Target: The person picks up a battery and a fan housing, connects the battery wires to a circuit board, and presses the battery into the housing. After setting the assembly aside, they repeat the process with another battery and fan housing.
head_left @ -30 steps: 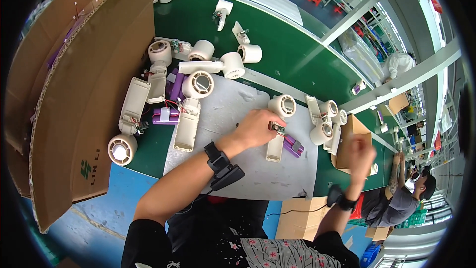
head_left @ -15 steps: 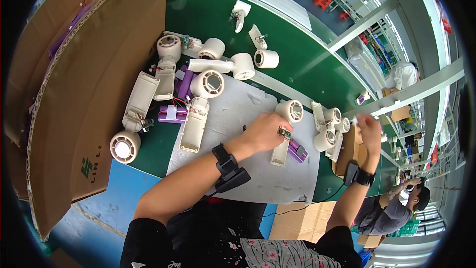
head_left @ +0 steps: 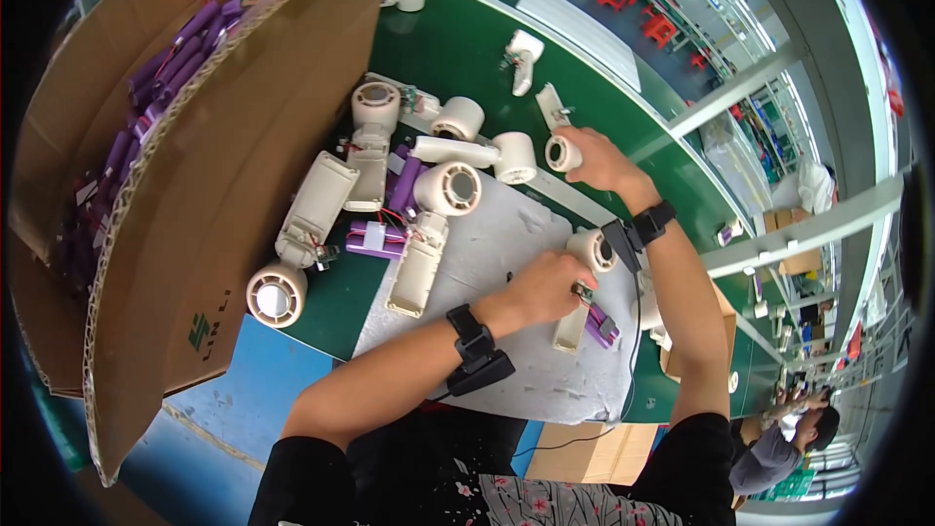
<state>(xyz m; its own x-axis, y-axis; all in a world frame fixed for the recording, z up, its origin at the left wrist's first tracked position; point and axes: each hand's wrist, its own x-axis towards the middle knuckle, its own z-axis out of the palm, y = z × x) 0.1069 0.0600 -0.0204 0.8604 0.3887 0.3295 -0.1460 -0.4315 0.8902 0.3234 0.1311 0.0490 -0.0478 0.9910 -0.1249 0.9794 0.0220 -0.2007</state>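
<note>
My left hand (head_left: 542,290) is closed on an opened white handheld fan (head_left: 592,248) over the foam sheet (head_left: 531,370). A small green circuit board (head_left: 582,293) shows at its fingertips. Below it are the fan's open handle shell and a purple battery pack (head_left: 603,327). Farther away, my right hand (head_left: 606,162) is closed around the round head of another white fan (head_left: 561,153), its fingers partly hidden behind the head. This fan's opened handle piece (head_left: 552,105) points away from me, with a small board on it.
Several opened white fans (head_left: 448,188) and purple batteries (head_left: 375,240) lie left on the green table (head_left: 458,29). A tall cardboard box (head_left: 243,151) holding purple batteries (head_left: 175,68) stands at far left. A smaller box (head_left: 726,329) is behind my right arm. A co-worker (head_left: 779,448) is at right.
My right hand has swung from above the small box at right to the far fan and closed on its head. My left hand keeps its grip. The view has shifted, showing more of the tall box's batteries.
</note>
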